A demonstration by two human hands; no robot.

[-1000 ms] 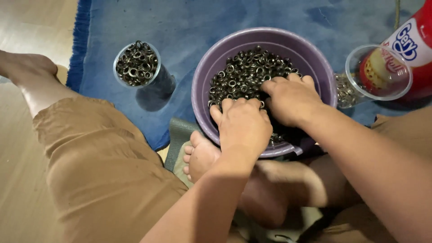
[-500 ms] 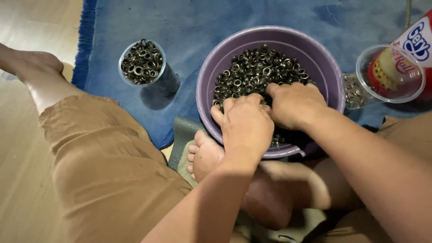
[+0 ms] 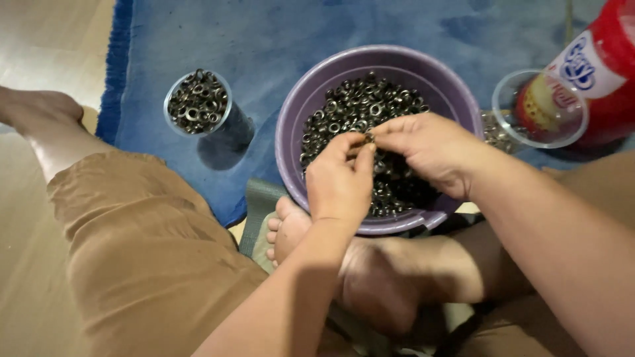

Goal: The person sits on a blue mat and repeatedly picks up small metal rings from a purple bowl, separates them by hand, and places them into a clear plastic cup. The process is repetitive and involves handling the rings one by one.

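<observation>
A purple bowl (image 3: 297, 125) on a blue rug holds a heap of small dark metal eyelets (image 3: 360, 109). Both of my hands hover over the bowl's near half. My left hand (image 3: 340, 182) and my right hand (image 3: 430, 149) meet fingertip to fingertip and pinch a small metal eyelet piece (image 3: 368, 138) between them. To the left stands a clear cup (image 3: 198, 102) filled with the same eyelets.
A clear empty cup (image 3: 546, 109) stands at the right beside a red container with a label (image 3: 605, 73). My legs in tan shorts (image 3: 132, 264) are folded around the bowl, a bare foot (image 3: 288, 228) just below it. Wooden floor lies at the left.
Both hands have lifted out of the heap and turned toward each other, fingertips now pinching a small piece above the eyelets. The view has shifted slightly.
</observation>
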